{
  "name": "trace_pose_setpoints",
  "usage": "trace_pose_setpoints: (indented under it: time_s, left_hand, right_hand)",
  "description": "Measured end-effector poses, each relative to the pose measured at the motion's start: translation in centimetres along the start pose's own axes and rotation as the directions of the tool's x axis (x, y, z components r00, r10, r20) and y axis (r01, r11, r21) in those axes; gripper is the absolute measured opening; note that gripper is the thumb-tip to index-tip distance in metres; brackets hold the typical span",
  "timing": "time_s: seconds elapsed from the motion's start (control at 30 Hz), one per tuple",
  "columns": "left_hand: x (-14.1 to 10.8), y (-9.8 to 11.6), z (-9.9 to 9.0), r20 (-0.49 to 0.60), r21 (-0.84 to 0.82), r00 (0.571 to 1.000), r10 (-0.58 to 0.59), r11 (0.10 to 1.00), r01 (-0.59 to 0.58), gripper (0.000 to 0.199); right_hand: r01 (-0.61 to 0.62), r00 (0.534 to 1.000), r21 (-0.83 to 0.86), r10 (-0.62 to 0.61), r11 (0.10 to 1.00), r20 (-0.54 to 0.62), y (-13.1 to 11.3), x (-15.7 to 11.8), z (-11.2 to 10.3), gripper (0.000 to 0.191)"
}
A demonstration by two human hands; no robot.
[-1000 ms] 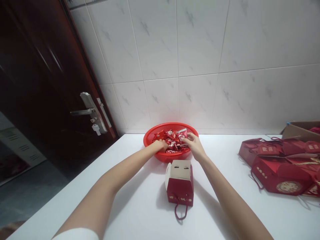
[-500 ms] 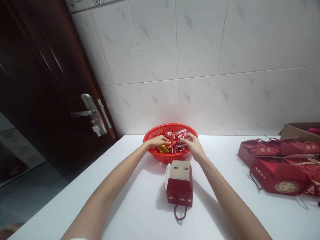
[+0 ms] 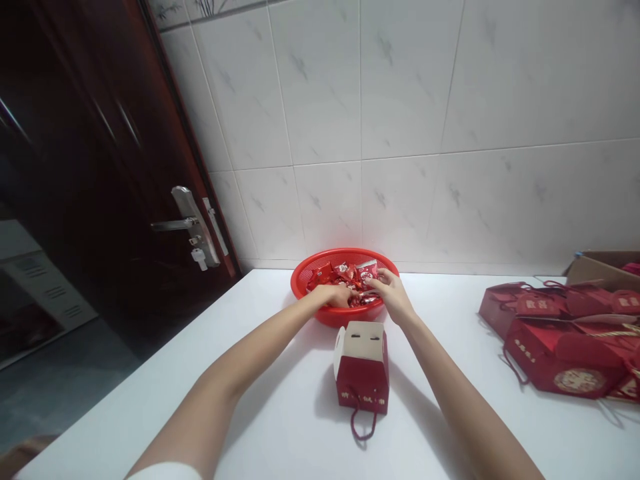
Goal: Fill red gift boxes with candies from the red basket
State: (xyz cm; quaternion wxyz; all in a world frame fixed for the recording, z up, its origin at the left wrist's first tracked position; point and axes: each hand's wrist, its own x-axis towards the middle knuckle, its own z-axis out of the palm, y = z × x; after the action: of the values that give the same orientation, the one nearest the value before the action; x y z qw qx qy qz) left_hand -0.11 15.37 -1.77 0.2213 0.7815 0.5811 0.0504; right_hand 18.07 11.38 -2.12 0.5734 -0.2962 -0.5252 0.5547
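A red plastic colander [image 3: 306, 265] holds several shiny wrapped candies [image 3: 344, 270], mostly red. My left hand [image 3: 338, 295] reaches in over its near rim, fingers curled down among the candies; what they grip is hidden. At the right side of the colander, my right hand [image 3: 393, 293] pinches a red and pink candy packet [image 3: 369, 271] between thumb and fingers. Between my forearms, in front of the colander, stands a dark red gift box [image 3: 363, 383] with its pale inner flap raised and a cord loop hanging on the near side.
Several dark red gift boxes [image 3: 560, 357] with cords lie at the right of the white table [image 3: 280, 420]. Behind them is a cardboard carton [image 3: 593, 267]. A tiled wall [image 3: 400, 200] closes off the back, and a dark door [image 3: 125, 200] with a metal handle stands at left.
My left hand has moved right and deeper into the candies, its fingers now bent down; the yellow wrapper near it is out of sight. My right hand stays on the packet. The view shifted slightly.
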Motion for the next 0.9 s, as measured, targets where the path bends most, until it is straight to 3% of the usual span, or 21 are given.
trace_pose_setpoints:
  time_s: [0.17, 0.23, 0.37, 0.47, 0.57, 0.67, 0.8, 0.9]
  left_hand:
    - [2.1, 0.1, 1.6, -0.045, 0.042, 0.999, -0.026, 0.999, 0.028, 0.032]
    - [2.1, 0.3, 1.6, -0.039, 0.051, 0.999, -0.009, 0.999, 0.011, 0.032]
    - [0.9, 0.2, 0.0, -0.009, 0.039, 0.999, 0.034, 0.999, -0.033, 0.044]
    - [-0.6, -0.5, -1.6, -0.076, -0.123, 0.993, 0.087, 0.988, -0.096, 0.04]
    - [-2.1, -1.6, -3.0, -0.187, -0.427, 0.976, 0.107, 0.886, -0.179, 0.03]
    - [-3.0, -2.4, -3.8, -0.234, -0.648, 0.971, 0.043, 0.737, -0.189, 0.034]
    - [-3.4, -2.8, -4.1, -0.243, -0.81, 0.97, 0.0, 0.55, -0.203, 0.047]
    - [-3.4, -2.7, -3.9, -0.229, -0.866, 0.974, -0.006, 0.458, -0.2, 0.045]
  right_hand:
    - [-0.036, 0.999, 0.024, 0.036, 0.999, 0.023, -0.2, -0.1, 0.1, 0.029]
    - [-0.026, 0.999, 0.011, 0.026, 1.0, 0.019, -0.3, -0.1, 0.1, 0.028]
    - [-0.009, 1.0, -0.004, 0.009, 1.0, -0.005, -0.2, 0.0, 0.0, 0.026]
    - [-0.022, 1.0, 0.025, 0.022, 0.999, -0.013, 0.0, 0.2, 0.0, 0.029]
    - [-0.03, 0.999, 0.045, 0.03, 0.999, -0.011, 0.0, 0.2, 0.0, 0.031]
    - [-0.029, 1.0, 0.052, 0.03, 0.998, -0.004, -0.1, 0.1, 0.1, 0.03]
    - [-0.037, 0.999, 0.066, 0.038, 0.997, -0.001, -0.2, 0.1, 0.2, 0.03]
    - [-0.032, 0.999, 0.066, 0.033, 0.997, -0.007, -0.1, 0.1, 0.2, 0.029]
